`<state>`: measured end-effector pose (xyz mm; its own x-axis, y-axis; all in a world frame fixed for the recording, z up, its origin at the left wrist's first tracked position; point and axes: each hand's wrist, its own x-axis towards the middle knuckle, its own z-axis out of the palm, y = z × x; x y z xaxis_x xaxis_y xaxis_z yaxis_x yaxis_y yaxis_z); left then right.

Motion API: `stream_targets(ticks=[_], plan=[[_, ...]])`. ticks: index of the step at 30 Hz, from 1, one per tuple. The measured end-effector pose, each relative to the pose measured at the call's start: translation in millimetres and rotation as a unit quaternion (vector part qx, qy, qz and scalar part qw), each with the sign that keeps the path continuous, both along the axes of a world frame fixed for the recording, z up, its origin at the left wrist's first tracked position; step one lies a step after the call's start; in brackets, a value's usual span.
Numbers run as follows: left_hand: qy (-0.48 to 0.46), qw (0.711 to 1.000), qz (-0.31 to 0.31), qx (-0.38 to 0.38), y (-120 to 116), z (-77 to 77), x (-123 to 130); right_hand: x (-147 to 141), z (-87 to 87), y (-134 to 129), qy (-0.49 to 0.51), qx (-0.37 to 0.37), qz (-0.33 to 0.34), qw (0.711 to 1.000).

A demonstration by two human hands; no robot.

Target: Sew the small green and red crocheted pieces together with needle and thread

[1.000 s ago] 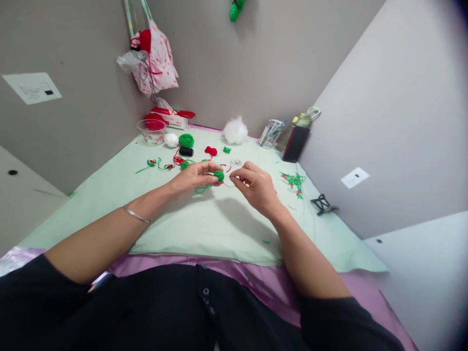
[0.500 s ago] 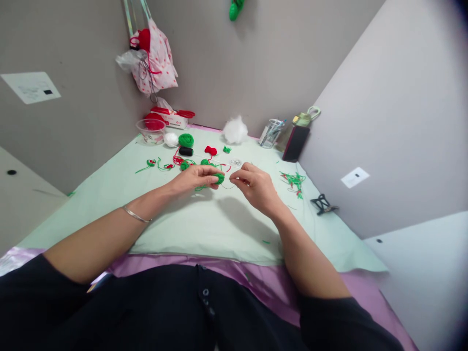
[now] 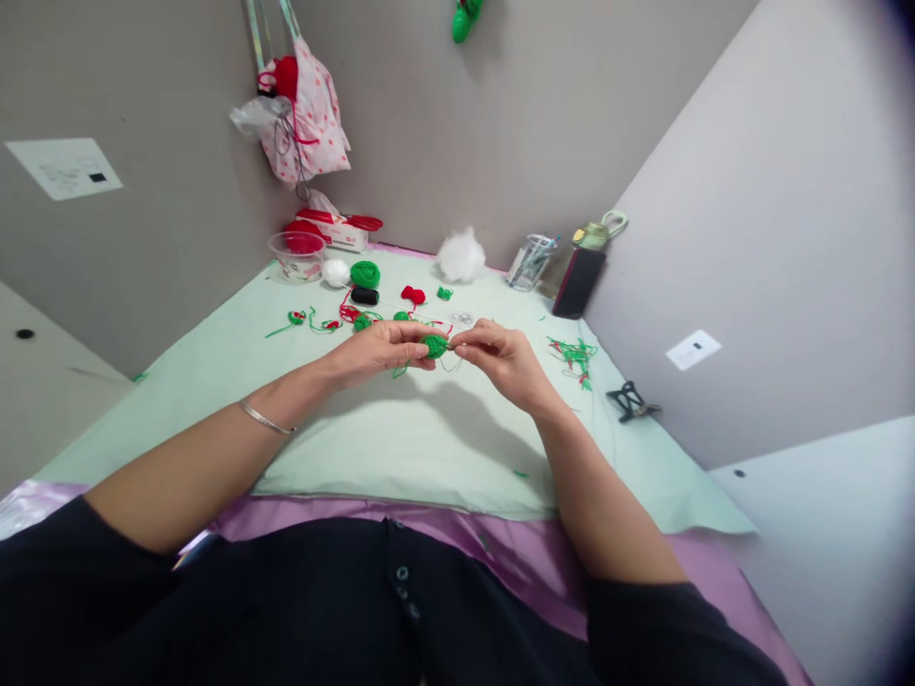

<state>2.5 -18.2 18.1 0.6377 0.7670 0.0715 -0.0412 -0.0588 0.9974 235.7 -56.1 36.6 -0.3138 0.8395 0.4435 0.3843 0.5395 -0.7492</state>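
Over the middle of the table, my left hand holds a small green knitted piece between thumb and fingers. My right hand is pinched at the right edge of that piece, on something thin and dark that is too small to make out. A fine dark thread loops just below the fingertips. Behind the hands lie a red bow-shaped piece, a green yarn ball and a black thread spool.
White stuffing, a clear pen cup and a bottle with a dark phone stand at the back. Yarn scraps and a black stand lie right. A clear tub is back left.
My right hand's fingertips have come left to the green piece, closing the gap between the hands. More of the green piece now shows beyond my left fingers.
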Motion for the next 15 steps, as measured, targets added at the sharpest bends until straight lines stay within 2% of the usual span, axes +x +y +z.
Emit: stream_targets(ticks=[8, 15], plan=[[0.018, 0.998, -0.057, 0.019, -1.6, 0.7, -2.6, 5.3, 10.1, -0.9, 0.022, -0.073, 0.067, 0.995], [0.015, 0.999, -0.046, 0.018, -2.4, -1.3, 0.5, -0.6, 3.7, 1.2, 0.053, -0.062, 0.036, 0.996]])
